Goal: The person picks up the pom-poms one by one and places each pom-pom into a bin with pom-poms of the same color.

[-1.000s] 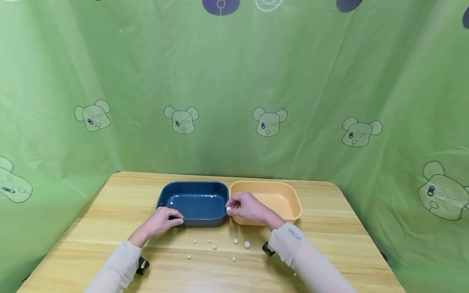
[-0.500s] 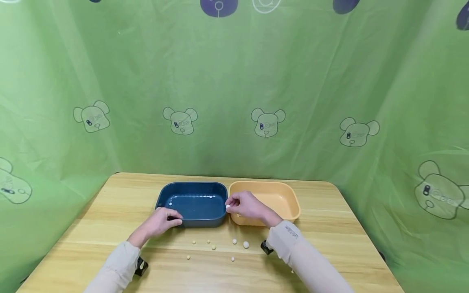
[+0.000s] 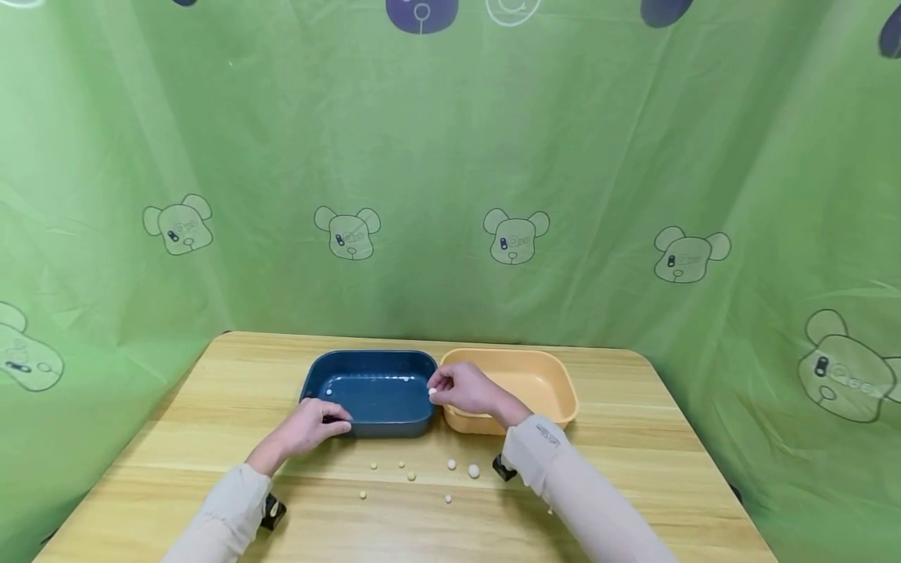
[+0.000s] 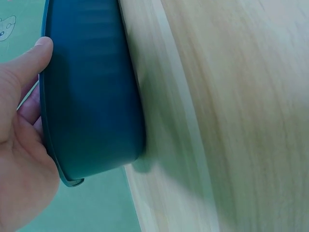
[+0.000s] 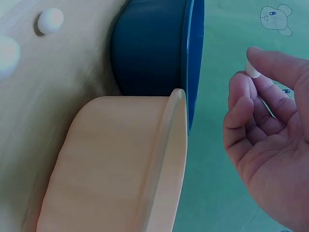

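My left hand (image 3: 306, 428) grips the near left rim of a dark blue plastic basin (image 3: 390, 429). In the left wrist view the thumb (image 4: 38, 55) lies along the rim and the other fingers go behind it. Between thumb and fingertips, my right hand (image 3: 468, 389) pinches a small white ball (image 5: 251, 69). It hovers around where the blue basin meets the orange basin (image 3: 538, 387), above their rims. Inside the blue basin lie a small white ball (image 3: 328, 392) at the left and another pale ball (image 3: 405, 379) toward the back right.
On the wooden table (image 3: 605, 469), in front of the basins, lie a larger white ball (image 3: 474, 471), smaller white balls (image 3: 452, 464) and several pale yellow balls (image 3: 411, 475). A green curtain (image 3: 422, 297) printed with bear heads hangs behind and at both sides.
My right hand has risen slightly and shifted left toward the blue basin, still pinching the white ball. The left hand stays on the rim.
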